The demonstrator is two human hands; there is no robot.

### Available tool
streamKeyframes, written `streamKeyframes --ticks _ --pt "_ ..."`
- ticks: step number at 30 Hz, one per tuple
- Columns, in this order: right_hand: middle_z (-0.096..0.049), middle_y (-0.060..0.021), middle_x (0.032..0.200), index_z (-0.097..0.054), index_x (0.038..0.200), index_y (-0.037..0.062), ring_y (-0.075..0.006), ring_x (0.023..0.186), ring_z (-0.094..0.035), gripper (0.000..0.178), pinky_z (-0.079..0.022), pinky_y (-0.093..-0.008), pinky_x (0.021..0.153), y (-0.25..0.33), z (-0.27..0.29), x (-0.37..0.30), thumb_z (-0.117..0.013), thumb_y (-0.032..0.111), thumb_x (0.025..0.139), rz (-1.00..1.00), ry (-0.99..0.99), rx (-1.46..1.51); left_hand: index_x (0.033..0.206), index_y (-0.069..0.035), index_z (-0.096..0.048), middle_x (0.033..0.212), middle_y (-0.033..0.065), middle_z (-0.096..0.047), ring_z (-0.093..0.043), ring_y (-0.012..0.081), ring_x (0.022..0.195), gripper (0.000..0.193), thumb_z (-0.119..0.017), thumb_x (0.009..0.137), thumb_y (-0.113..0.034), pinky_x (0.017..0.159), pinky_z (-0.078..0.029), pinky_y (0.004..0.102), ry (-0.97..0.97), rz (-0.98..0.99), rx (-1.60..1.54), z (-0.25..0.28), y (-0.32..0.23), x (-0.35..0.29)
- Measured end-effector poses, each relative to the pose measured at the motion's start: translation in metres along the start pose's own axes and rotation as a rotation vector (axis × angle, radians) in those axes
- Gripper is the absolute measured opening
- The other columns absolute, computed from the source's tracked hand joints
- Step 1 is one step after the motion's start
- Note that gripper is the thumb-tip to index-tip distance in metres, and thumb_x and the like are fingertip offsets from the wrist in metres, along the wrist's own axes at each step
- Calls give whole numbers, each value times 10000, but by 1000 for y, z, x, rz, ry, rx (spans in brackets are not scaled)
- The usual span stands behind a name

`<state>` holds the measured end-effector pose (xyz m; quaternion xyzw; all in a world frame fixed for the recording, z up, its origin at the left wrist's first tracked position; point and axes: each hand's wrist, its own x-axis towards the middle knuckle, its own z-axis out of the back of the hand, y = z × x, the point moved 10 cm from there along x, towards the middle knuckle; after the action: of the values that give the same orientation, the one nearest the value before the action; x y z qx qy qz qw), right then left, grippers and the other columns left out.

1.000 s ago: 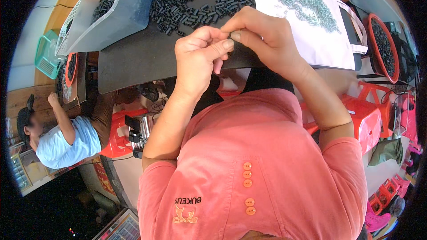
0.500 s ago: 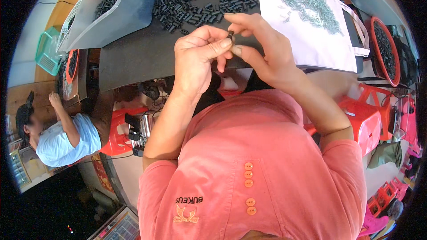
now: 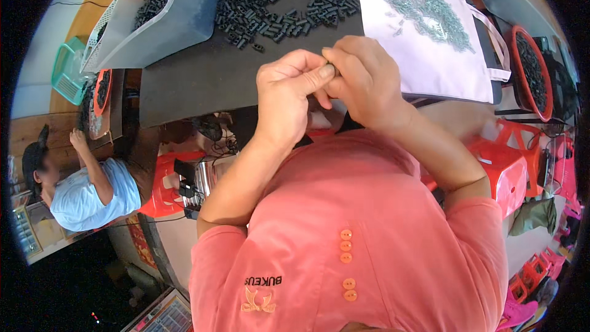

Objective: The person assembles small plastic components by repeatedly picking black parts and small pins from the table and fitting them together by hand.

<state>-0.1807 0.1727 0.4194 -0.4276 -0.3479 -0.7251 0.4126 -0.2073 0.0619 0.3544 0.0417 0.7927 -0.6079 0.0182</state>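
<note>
My left hand (image 3: 284,95) is closed, thumb and forefinger pinching a small black plastic piece (image 3: 332,68) that is mostly hidden by fingers. Against it, my right hand (image 3: 367,80) has its fingers curled closed on the same piece. Both hands are held above the near edge of the dark table (image 3: 190,80). Beyond them lies a spread pile of short black plastic pieces (image 3: 276,21). To the right, small greenish slivers (image 3: 430,15) lie on a pale tote bag (image 3: 381,37).
A translucent bin (image 3: 157,34) of black pieces stands at the left. On the right is a red basin (image 3: 515,80) holding more dark pieces. Red plastic stools (image 3: 501,169) stand below it. A co-worker in a light blue shirt (image 3: 95,193) sits at far left, near a green basket (image 3: 69,71).
My right hand's fingers, spread beside the black piece before, have curled in and closed on it. Both hands have shifted slightly right and nearer to me.
</note>
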Motion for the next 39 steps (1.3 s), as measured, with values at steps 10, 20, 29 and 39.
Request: streamKeyframes --ticks 10,20,29,39 --pt "-601 -159 865 -597 1046 -43 -287 712 -597 378 -500 -351 593 13 9 -1 -709 11 690 -108 -48 104 868 51 -644 742 70 -643 -570 114 579 60 -591 870 23 530 -456 223 -17 -46 -63 -2 -7 -15" --pt "-613 -100 763 -653 873 93 -292 683 -625 143 -494 -380 616 -107 68 -4 -723 99 749 -455 132 -84 891 7 -708 755 48 -658 -599 108 662 143 -708 822 -118 570 -453 221 -538 -591 941 114 -217 14" --pt "-657 -104 817 -665 875 89 -312 750 -652 96 -509 -392 650 -132 79 -23 -677 97 780 -473 173 -163 884 -38 -700 810 93 -643 -625 226 767 121 -699 762 -43 714 -497 318 -146 -1015 1312 -17 -160 40" --pt "-658 -111 805 -673 885 70 -302 731 -653 93 -512 -372 648 -135 83 -26 -664 81 793 -598 132 -68 825 -33 -627 812 111 -588 -591 314 812 92 -687 760 -59 700 -487 407 341 -968 1207 -133 -23 80"
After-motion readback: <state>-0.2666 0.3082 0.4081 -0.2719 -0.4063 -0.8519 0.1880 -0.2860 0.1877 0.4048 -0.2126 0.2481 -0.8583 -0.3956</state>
